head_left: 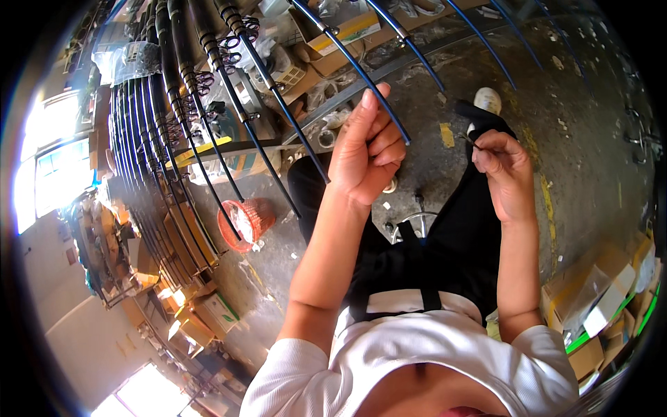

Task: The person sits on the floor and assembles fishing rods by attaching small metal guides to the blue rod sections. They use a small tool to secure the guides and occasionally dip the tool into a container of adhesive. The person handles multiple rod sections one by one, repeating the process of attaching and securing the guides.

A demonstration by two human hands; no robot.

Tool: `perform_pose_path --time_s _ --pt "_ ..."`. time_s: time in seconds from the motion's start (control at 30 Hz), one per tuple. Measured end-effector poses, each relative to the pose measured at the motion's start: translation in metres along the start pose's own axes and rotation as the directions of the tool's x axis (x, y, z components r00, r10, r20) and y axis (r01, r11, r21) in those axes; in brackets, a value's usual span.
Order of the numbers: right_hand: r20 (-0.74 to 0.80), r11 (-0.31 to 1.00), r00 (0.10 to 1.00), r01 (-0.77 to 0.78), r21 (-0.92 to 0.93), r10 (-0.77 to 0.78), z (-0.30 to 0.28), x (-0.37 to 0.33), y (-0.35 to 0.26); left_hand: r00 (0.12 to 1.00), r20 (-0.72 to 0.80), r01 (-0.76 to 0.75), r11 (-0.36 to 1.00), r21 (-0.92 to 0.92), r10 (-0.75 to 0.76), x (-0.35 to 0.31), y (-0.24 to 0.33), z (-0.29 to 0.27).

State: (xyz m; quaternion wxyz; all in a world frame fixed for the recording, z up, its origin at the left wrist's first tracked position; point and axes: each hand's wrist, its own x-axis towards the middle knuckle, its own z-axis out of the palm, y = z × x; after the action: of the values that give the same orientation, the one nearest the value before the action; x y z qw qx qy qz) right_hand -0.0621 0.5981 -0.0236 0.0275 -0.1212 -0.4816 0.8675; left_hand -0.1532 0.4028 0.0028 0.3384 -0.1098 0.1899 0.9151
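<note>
Between the thumb and the curled fingers of the left hand [368, 156], a blue rod [354, 64] is held near its thin end; its other end is cut off by the upper edge. To the right, the right hand [507, 177] has thumb and forefinger pressed together on a small dark piece [470, 140], too small for telling its kind. Left of the left hand, more rods [253, 142] hang side by side. Below these and lower than the left hand, a red basket [262, 212] stands on the floor [267, 260], with crumpled whitish material in it. Farther, beyond the left hand, is a yellow-edged box [340, 42], partly hidden by rods; its contents I cannot make out.
</note>
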Motion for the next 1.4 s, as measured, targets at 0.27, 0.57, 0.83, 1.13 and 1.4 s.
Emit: perform_pose_path --time_s 0.27,0.57,0.83,1.13,1.4 --pt "0.153 0.982 0.976 -0.167 0.091 0.152 0.003 0.009 -0.017 0.993 -0.052 -0.104 0.994 -0.036 0.102 0.008 -0.01 0.008" --pt "0.289 0.942 0.922 -0.307 0.137 0.258 0.001 -0.004 -0.035 0.978 -0.009 -0.207 0.964 -0.169 0.208 -0.024 -0.046 -0.006" --pt "0.297 0.969 0.936 -0.228 0.097 0.191 -0.001 -0.02 -0.065 0.97 0.088 -0.218 0.97 -0.11 0.228 -0.016 -0.057 0.022" --pt "0.226 0.969 0.961 -0.195 0.154 0.157 -0.023 -0.043 -0.067 0.926 0.344 -0.118 0.984 -0.133 0.157 0.047 -0.034 0.039" --pt "0.167 0.975 0.971 -0.191 0.109 0.171 -0.028 -0.03 -0.069 0.88 0.421 -0.111 0.958 -0.265 0.219 0.086 -0.014 0.051"
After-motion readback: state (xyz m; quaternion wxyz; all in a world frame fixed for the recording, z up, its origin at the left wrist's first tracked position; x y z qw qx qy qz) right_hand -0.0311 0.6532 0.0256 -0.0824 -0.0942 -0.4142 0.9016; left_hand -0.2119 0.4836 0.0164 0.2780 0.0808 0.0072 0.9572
